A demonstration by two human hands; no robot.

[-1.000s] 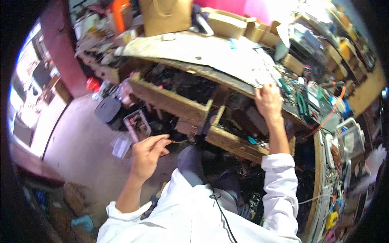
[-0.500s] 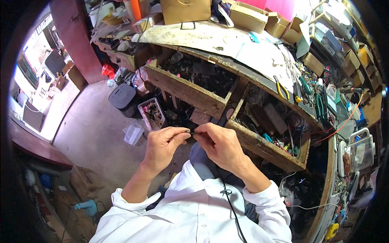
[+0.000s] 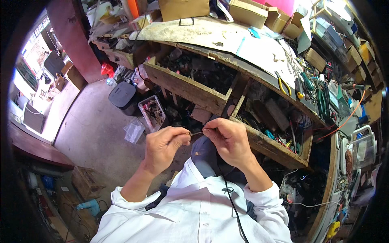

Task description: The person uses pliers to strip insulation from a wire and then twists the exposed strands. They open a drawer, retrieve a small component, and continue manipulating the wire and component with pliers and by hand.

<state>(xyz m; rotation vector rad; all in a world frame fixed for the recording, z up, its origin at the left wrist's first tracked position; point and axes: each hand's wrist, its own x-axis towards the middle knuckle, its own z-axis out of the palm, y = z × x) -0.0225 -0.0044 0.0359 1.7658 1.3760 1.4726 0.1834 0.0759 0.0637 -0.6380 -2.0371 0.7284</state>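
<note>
A worn desk (image 3: 210, 34) curves across the upper part of the frame, from the upper middle down the right edge. On its pale, stained top lie sheets of white paper (image 3: 263, 52), yellow-handled pliers (image 3: 283, 85) and green-handled tools (image 3: 322, 99) toward the right, with a brown cardboard box (image 3: 184, 9) and smaller cardboard boxes (image 3: 247, 11) along the top edge. Below its front edge, open wooden drawers (image 3: 190, 87) hold dark parts and small tools. At the left of the frame the grey concrete floor (image 3: 93, 133) carries a dark bin (image 3: 121, 95), a clear tray of small parts (image 3: 152, 113) just beside it, and a clear plastic bag (image 3: 133, 130) near the tray.
</note>
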